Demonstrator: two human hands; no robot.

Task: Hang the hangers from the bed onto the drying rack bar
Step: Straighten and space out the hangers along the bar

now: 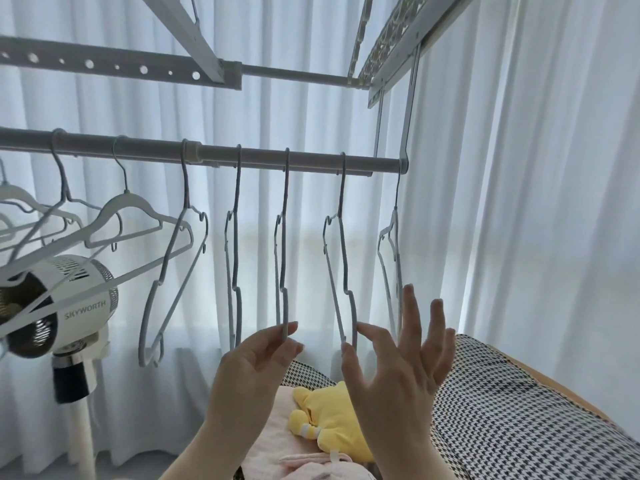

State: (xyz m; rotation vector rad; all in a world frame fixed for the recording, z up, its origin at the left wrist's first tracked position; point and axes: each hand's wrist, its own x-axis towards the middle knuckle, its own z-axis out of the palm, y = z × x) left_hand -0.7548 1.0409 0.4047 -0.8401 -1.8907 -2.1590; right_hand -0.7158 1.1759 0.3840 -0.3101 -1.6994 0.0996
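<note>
I see row of thin grey hangers (286,188) hooked on grey metal drying rack bar (311,161). Left hand (256,362) pinches bottom of one. Right hand (398,368) spread wide, holds nothing, thumb just beside neighbouring hanger (342,188). No hangers visible on houndstooth-covered bed (519,410). I judge task nearly finished.

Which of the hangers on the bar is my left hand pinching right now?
The third hanger from the right end of the bar: the left hand pinches its bottom tip. The open right hand grips none of the others.
</note>
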